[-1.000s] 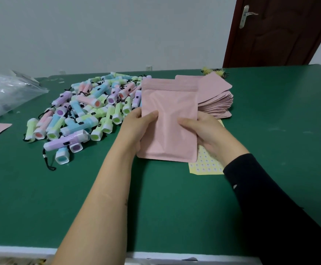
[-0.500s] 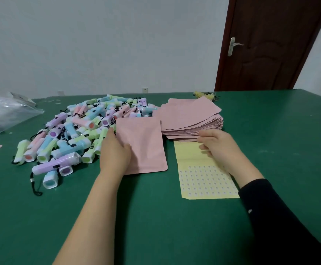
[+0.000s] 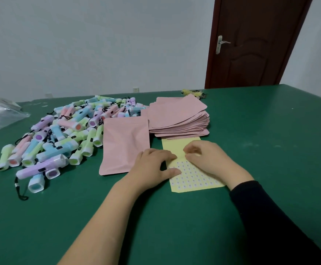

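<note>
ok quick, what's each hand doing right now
left hand: open, pressing flat on the yellow paper sheet of small round stickers
right hand: fingers curled on the sheet; whether it pinches a sticker cannot be told

**1 black sleeve, 1 bare forearm**

The person's 2 arms are dressed differently. The right arm wears a long black sleeve of plain, matte, soft-looking fabric. It fits closely at the wrist and ends in a straight cuff just behind the right hand. It spreads wider toward the lower right corner of the view. The left forearm is bare from the left hand back to the lower edge of the view. Both hands are bare, and the fingernails that show are short.
</note>
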A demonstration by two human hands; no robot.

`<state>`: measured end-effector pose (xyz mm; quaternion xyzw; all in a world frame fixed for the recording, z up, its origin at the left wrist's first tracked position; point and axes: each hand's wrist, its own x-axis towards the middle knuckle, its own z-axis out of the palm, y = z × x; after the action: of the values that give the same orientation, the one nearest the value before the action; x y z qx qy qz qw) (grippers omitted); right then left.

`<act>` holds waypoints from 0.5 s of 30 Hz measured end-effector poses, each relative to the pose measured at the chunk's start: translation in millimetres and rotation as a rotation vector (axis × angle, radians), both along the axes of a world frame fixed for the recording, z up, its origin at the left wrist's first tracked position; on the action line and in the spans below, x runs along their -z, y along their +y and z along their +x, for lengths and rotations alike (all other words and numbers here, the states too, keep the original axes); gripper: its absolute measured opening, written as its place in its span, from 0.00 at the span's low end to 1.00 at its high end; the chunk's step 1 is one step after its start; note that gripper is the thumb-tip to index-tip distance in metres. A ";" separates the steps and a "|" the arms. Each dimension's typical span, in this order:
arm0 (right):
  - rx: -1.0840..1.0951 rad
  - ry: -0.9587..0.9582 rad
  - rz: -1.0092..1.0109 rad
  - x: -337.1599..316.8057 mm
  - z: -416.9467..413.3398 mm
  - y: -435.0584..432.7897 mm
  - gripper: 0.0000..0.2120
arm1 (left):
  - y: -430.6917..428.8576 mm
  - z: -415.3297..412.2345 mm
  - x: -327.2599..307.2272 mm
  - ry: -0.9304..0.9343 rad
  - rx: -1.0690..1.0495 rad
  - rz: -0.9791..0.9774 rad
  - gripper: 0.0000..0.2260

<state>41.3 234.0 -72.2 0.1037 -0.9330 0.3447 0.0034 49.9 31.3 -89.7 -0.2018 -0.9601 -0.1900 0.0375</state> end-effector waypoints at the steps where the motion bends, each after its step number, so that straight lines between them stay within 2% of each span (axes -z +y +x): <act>1: -0.022 0.000 0.022 0.0 1.5 -2.3 0.08 | 0.1 0.5 1.0 0.008 -0.015 0.028 0.23; 8: -0.023 0.009 0.121 -2.1 4.6 -13.2 0.08 | 1.1 -1.0 4.9 0.018 -0.080 0.111 0.21; 15: -0.006 -0.025 0.069 -3.5 6.3 -15.4 0.05 | 1.7 -1.3 4.3 0.017 -0.087 0.126 0.17</act>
<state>47.5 218.7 -68.8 0.1021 -0.9439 0.3137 -0.0131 48.6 33.0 -94.0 -0.1588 -0.9537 -0.2465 0.0663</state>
